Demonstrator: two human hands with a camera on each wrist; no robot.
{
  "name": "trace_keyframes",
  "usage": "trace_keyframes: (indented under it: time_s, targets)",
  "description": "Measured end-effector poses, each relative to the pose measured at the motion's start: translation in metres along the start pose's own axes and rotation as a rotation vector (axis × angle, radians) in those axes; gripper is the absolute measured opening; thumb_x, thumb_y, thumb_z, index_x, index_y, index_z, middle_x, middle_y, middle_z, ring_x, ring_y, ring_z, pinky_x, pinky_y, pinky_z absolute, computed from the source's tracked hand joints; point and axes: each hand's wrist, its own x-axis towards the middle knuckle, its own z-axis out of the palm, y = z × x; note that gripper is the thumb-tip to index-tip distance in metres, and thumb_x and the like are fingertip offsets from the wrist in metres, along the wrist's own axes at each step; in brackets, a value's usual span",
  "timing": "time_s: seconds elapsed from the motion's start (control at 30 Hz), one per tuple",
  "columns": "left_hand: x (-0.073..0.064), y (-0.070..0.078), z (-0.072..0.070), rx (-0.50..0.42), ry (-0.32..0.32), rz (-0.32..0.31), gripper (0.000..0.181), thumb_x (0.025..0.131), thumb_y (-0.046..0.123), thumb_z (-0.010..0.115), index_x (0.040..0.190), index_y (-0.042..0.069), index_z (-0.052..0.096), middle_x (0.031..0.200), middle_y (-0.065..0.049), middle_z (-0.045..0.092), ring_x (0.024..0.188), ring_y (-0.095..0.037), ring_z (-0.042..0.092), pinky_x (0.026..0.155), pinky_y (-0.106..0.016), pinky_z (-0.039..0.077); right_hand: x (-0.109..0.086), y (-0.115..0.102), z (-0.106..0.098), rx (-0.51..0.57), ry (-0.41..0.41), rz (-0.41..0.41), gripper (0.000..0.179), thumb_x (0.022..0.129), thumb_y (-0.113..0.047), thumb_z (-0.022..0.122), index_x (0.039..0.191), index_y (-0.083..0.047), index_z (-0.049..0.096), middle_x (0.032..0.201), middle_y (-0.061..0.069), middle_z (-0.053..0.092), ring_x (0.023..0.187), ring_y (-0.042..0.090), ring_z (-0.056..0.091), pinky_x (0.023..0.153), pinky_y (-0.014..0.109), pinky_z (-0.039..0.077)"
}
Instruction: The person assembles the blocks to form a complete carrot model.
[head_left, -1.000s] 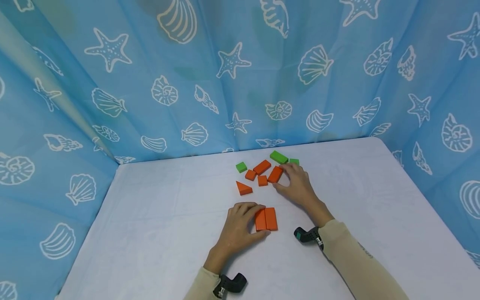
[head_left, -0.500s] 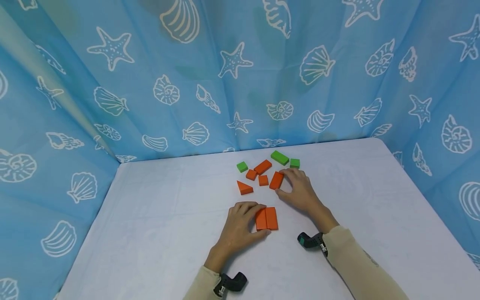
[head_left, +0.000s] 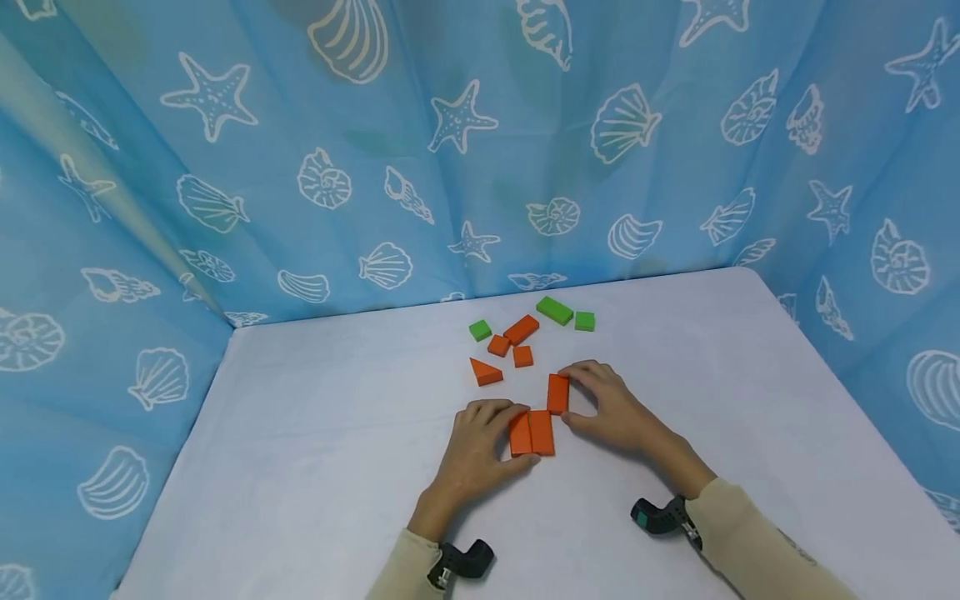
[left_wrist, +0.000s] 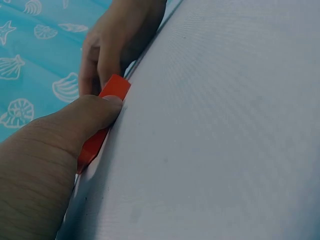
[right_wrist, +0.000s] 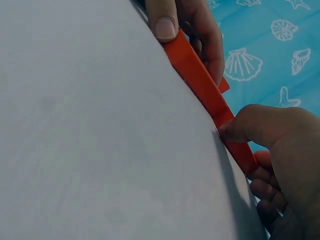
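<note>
In the head view my left hand (head_left: 471, 454) grips an orange block (head_left: 519, 436) by its far and near ends, index finger at the top and thumb at the bottom. Flush against that block's right side lies an orange rectangular block (head_left: 542, 433). My right hand (head_left: 618, 414) pinches another orange rectangular block (head_left: 557, 394), close to the upper right corner of the pair. Its thumb is at the near end and its fingers at the far end. From the right wrist, the right thumb (right_wrist: 245, 125) overlaps the orange row, whose pieces are hard to separate there.
Behind the hands lie an orange triangle block (head_left: 486, 373), two small orange blocks (head_left: 522, 357), a longer orange block (head_left: 521, 330) and several green blocks (head_left: 555, 311). They rest on a white-covered table (head_left: 322, 467), backed by a blue shell-patterned curtain (head_left: 450, 200).
My right hand has drawn its orange block away from the loose blocks, toward me, up to the pair at my left hand. The left hand has kept its grip in place.
</note>
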Motion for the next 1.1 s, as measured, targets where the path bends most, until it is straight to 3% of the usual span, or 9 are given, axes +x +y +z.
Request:
trace_keyframes:
  time_s: [0.2, 0.5, 0.67, 0.93, 1.1]
  targets:
    - [0.000, -0.002, -0.001, -0.013, -0.021, -0.005, 0.061, 0.085, 0.057, 0.070, 0.138, 0.029, 0.059, 0.133, 0.004, 0.055, 0.126, -0.016, 0.043, 0.103, -0.039, 0.037, -0.009, 0.001, -0.004, -0.001, -0.014, -0.031, 0.060, 0.085, -0.023, 0.077, 0.139, -0.012, 0.055, 0.139, 0.009, 0.050, 0.131, 0.032, 0.042, 0.107, 0.057, 0.038]
    - [-0.001, 0.002, 0.004, -0.033, -0.007, -0.006, 0.061, 0.085, 0.057, 0.071, 0.137, 0.029, 0.060, 0.132, 0.004, 0.055, 0.124, -0.016, 0.043, 0.103, -0.040, 0.038, -0.018, 0.005, -0.018, -0.085, -0.022, 0.018, 0.059, 0.084, -0.026, 0.078, 0.137, -0.013, 0.057, 0.138, 0.010, 0.051, 0.128, 0.032, 0.043, 0.103, 0.058, 0.042]
    - [-0.001, 0.002, 0.002, -0.037, -0.013, 0.000, 0.061, 0.084, 0.056, 0.071, 0.137, 0.028, 0.060, 0.133, 0.004, 0.055, 0.124, -0.017, 0.044, 0.103, -0.040, 0.038, -0.032, 0.006, -0.025, -0.095, -0.045, 0.002, 0.058, 0.083, -0.024, 0.080, 0.135, -0.012, 0.058, 0.135, 0.009, 0.053, 0.126, 0.032, 0.045, 0.101, 0.057, 0.044]
    - [0.003, -0.002, -0.002, -0.021, -0.011, 0.018, 0.062, 0.085, 0.057, 0.070, 0.138, 0.028, 0.059, 0.133, 0.003, 0.055, 0.125, -0.017, 0.044, 0.103, -0.040, 0.038, -0.055, -0.007, -0.026, -0.093, -0.063, -0.027, 0.061, 0.081, -0.028, 0.083, 0.135, -0.015, 0.058, 0.133, 0.004, 0.054, 0.123, 0.028, 0.046, 0.099, 0.056, 0.045]
    - [0.000, -0.003, 0.001, -0.035, -0.003, 0.005, 0.062, 0.085, 0.058, 0.071, 0.138, 0.028, 0.060, 0.132, 0.004, 0.056, 0.124, -0.017, 0.044, 0.104, -0.041, 0.037, -0.058, -0.015, -0.020, -0.098, -0.099, -0.045, 0.062, 0.081, -0.031, 0.082, 0.136, -0.016, 0.057, 0.135, 0.003, 0.053, 0.125, 0.026, 0.046, 0.101, 0.054, 0.043]
